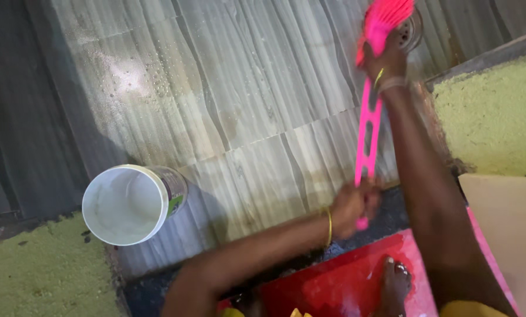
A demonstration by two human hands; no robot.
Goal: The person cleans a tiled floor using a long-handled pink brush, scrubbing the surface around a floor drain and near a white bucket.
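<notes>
Left hand (357,206) fisted, forearm angled in from lower left, thin bangle at wrist, right hand (386,61) curled closed, arm stretched straight forward, bands at wrist, bare foot (395,282) below

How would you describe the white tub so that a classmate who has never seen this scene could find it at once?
Start from the wet grey tiled floor and follow it to its lower left edge, beside the rough yellow-green surface. There stands the round white tub, open at the top. It is the only white, round container, well away from the pink brush.
</notes>
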